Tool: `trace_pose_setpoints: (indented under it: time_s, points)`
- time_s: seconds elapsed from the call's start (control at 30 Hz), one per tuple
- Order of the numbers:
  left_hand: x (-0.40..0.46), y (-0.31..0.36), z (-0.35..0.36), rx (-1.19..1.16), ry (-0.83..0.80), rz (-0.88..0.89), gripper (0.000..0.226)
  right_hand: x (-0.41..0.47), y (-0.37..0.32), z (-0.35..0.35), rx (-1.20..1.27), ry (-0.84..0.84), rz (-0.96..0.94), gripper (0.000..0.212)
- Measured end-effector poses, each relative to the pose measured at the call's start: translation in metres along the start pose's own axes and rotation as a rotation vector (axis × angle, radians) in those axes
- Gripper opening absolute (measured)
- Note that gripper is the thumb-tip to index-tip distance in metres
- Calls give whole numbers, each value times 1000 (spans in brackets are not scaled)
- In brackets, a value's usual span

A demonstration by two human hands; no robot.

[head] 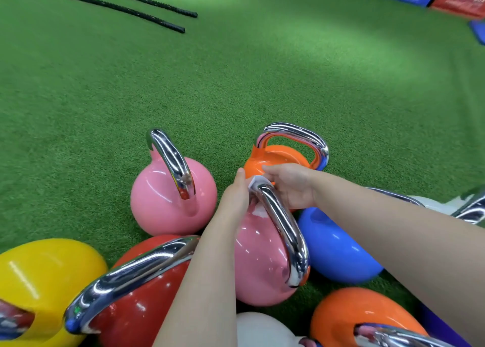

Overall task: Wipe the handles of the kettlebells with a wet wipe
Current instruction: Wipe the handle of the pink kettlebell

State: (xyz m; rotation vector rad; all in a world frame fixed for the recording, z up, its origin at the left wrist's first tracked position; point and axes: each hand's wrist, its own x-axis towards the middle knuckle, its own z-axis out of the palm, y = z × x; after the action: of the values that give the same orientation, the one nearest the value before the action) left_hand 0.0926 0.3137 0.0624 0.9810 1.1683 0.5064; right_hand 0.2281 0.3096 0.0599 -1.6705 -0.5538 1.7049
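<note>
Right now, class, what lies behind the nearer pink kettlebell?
Behind the nearer pink kettlebell stands an orange kettlebell; the hands and wet wipe cover its lower body.
</note>
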Motion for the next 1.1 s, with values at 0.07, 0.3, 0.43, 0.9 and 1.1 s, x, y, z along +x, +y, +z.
trace_pose_setpoints:
  time_s: [0.07, 0.3, 0.43, 0.9, 1.1]
  points:
    - [-6, 5, 0, 76, 2, 44, 58, -10, -1, -1, -4, 22, -54, 23]
    - [-41, 9, -11, 210, -131, 241, 55, -62, 8, 1, -93, 104, -139, 26]
    - [-50, 6, -18, 177, -99, 298, 47, -79, 15, 6, -220, 276, -183, 21]
    - [-32, -53, -23, 963, -50, 321, 40, -36, -19, 48, -540, 218, 224, 33]
    - [-26, -77, -15, 1062, -28, 325, 57, -7, -32, 49, -778, 97, 351, 25]
